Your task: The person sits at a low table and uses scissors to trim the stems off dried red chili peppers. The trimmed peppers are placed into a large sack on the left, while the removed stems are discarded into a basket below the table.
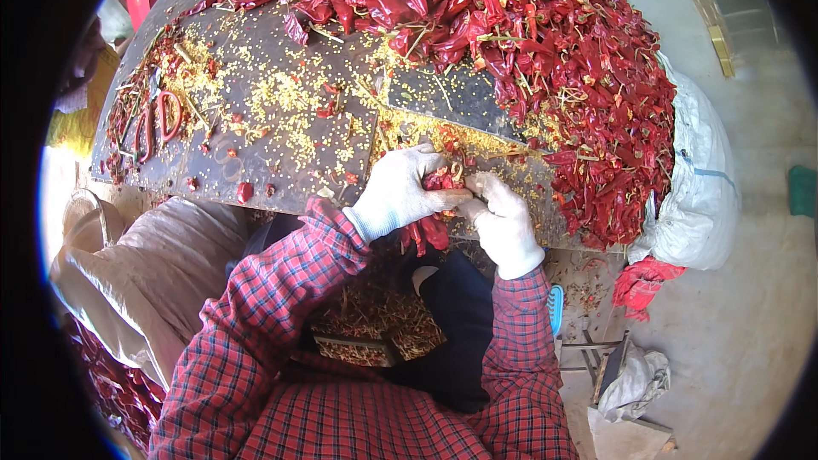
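Observation:
Near the table's front edge, my left hand (404,186), in a white knitted glove, is closed around a bunch of dried red chili peppers (434,233) whose tips hang down below it. My right hand (501,220), gloved the same way, meets it from the right, fingertips bent together at the stem end of the bunch. Whether those fingertips pinch a stem cannot be told. A large heap of dried red chili peppers (511,25) covers the back and right of the dark table (255,169). Yellow seeds (281,92) lie scattered over its surface.
Red-handled scissors (169,116) lie among stems and scraps at the table's left. A stuffed white woven sack (696,185) stands against the right edge. Below left are a pale cloth sack (160,268) and a basket (92,220). A small stool (597,358) is at the lower right.

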### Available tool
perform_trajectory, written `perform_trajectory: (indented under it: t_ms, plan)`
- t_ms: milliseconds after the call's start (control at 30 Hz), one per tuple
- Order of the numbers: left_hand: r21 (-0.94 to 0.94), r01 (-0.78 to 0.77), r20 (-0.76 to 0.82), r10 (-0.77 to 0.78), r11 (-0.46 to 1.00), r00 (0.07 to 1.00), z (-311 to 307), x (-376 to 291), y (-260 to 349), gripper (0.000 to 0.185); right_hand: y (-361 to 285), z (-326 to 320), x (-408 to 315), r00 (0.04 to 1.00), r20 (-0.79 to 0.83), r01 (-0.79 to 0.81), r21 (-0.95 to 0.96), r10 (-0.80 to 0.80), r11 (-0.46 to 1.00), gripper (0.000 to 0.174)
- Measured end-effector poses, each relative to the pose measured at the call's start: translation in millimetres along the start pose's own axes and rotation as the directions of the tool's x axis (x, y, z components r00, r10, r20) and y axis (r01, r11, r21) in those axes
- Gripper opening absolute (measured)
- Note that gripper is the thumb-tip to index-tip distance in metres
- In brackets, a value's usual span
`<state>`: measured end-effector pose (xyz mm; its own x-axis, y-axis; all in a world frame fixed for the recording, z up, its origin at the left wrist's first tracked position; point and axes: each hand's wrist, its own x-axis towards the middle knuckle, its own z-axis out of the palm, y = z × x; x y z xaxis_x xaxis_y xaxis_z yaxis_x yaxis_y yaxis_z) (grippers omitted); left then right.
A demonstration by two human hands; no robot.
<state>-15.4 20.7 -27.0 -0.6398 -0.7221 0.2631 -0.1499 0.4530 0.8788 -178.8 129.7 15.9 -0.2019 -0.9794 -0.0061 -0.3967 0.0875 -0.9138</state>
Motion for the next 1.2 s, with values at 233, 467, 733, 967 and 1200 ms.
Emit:
perform_trajectory:
  t_ms: [233,467,733,967,1200]
  plan:
    - [0.098,-0.007,-0.01,0.008,0.995,1.0,-0.4,1.7,18.6,0.033,-18.1,-10.2,3.3,0.973,-0.182,0.112,-0.154,-0.139,0.982,0.026]
    - [0.147,0.012,-0.018,-0.01,0.989,1.0,6.7,-3.3,25.0,0.031,-29.6,8.0,2.9,0.88,-0.042,0.32,-0.685,-0.473,0.654,0.019]
    - [0.165,-0.078,0.061,0.069,0.983,0.996,4.5,-2.2,27.3,0.028,-16.1,11.3,0.3,0.962,-0.254,0.054,-0.186,-0.101,0.981,0.007]
    - [0.169,-0.168,0.067,0.158,0.971,0.985,3.5,-3.6,22.7,0.028,-18.6,14.8,1.4,0.902,-0.177,-0.271,0.481,0.395,0.834,0.007]
    - [0.151,-0.158,0.069,0.149,0.976,0.986,5.6,-0.7,20.5,0.029,0.4,20.5,0.7,0.931,-0.29,-0.137,0.283,0.22,0.949,0.007]
